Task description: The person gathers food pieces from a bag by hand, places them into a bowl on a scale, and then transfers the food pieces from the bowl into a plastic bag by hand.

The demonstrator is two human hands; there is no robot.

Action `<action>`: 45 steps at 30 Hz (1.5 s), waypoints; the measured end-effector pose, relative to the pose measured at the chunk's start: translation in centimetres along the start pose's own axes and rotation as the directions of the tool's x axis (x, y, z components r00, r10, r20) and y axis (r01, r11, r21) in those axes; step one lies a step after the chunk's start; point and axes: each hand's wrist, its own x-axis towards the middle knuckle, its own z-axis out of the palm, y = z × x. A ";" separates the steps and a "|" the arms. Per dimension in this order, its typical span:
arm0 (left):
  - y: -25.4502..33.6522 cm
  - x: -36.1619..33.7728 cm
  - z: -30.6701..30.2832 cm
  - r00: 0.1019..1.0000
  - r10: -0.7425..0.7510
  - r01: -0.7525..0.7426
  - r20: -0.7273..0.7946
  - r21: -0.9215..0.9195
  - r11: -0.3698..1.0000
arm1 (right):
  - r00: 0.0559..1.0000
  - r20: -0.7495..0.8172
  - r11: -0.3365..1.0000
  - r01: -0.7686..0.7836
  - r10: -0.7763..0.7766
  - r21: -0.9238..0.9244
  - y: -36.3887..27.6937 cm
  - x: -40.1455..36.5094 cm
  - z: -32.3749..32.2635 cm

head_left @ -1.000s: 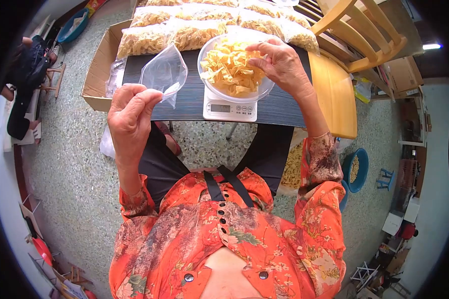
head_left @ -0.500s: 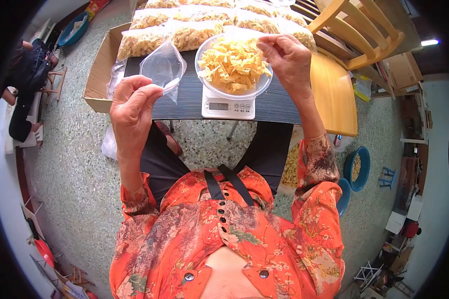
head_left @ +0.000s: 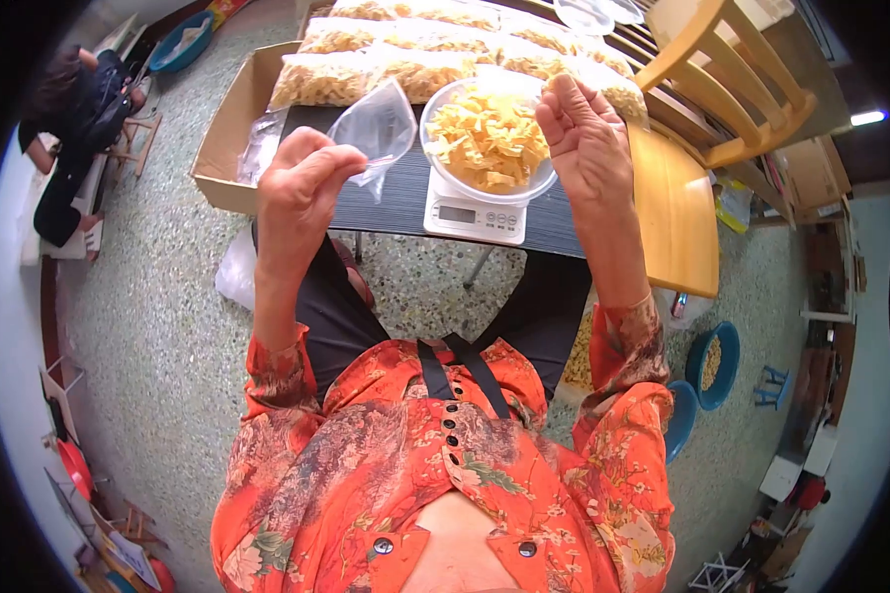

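Note:
My left hand (head_left: 307, 183) pinches the edge of a clear plastic bag (head_left: 376, 124), which hangs open over the dark table. My right hand (head_left: 588, 128) is raised at the right rim of a clear round bowl (head_left: 435, 148), its thumb and fingertips pressed together; what they hold, if anything, is too small to make out. Yellow-orange flat pieces (head_left: 489, 133) fill the bowl. Beneath it sits a white digital scale (head_left: 475, 217) near the table's front edge.
Filled bags (head_left: 326, 79) lie in rows at the back of the table (head_left: 366, 203). A cardboard box (head_left: 229, 138) stands left, a wooden chair (head_left: 677, 212) right. Blue basins (head_left: 712, 361) rest on the floor. Another person (head_left: 79, 128) sits at the far left.
The view has shifted, so the table and bowl appear further right. My right hand has lifted slightly relative to the bowl, and its palm now shows more. My left hand still grips the bag.

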 end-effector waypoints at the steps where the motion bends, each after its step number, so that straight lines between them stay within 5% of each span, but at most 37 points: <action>1: 0.0 0.2 0.1 1.000 0.017 -0.017 0.008 -0.017 1.000 | 0.997 0.064 0.998 0.055 -0.052 -0.044 0.2 -0.5 1.2; 2: 0.0 0.4 0.1 0.999 0.037 -0.036 0.017 -0.037 0.999 | 0.996 0.072 0.998 0.051 -0.048 -0.042 0.4 -0.9 2.6; 4: 0.0 0.7 0.3 1.000 0.014 -0.013 0.017 -0.031 0.999 | 0.952 0.167 0.870 0.304 -0.258 -0.388 0.7 -2.0 5.3; 9: 0.6 2.0 0.7 1.000 0.015 -0.014 0.014 -0.080 0.997 | 0.892 0.329 0.713 0.448 -0.311 -0.540 2.8 -1.5 7.5; 11: 0.5 2.5 1.1 1.000 0.020 -0.019 0.017 -0.092 0.996 | 0.710 0.609 0.290 0.702 -0.354 -0.650 3.9 -0.3 7.0; 12: 0.4 2.7 1.3 0.999 0.028 -0.026 0.019 -0.104 0.994 | 0.709 0.614 0.288 0.704 -0.348 -0.649 3.9 0.0 7.1; 15: -0.2 2.9 1.9 0.999 0.038 -0.035 0.025 -0.118 0.992 | 0.566 0.747 0.012 0.800 -0.348 -0.600 3.9 0.5 7.4; 20: -0.8 3.0 1.9 1.000 0.030 -0.029 0.000 -0.116 0.993 | 0.600 0.633 0.013 0.731 -0.489 -0.683 2.4 -4.0 6.7; 22: -0.9 2.7 1.5 0.993 0.031 -0.042 -0.113 -0.097 0.994 | 0.557 0.779 -0.068 0.799 -0.288 -0.597 4.2 -6.6 4.4; 24: -1.1 2.4 1.4 0.992 0.021 -0.037 -0.122 -0.129 0.991 | 0.636 0.772 -0.132 0.766 0.014 -0.629 8.5 -9.4 2.6; 29: -0.5 2.0 1.9 0.996 0.034 -0.042 -0.084 -0.091 0.995 | 0.767 0.633 -0.286 0.634 0.110 -0.719 14.7 -11.3 2.1; 42: -1.1 1.8 2.2 0.999 -0.027 0.033 0.041 -0.140 0.990 | 0.766 0.642 -0.282 0.622 0.024 -0.731 16.2 -9.4 1.2; 45: -1.2 1.9 2.6 0.998 -0.064 0.069 0.028 -0.264 0.962 | 0.727 0.677 -0.035 0.678 -0.115 -0.734 13.5 -10.1 1.3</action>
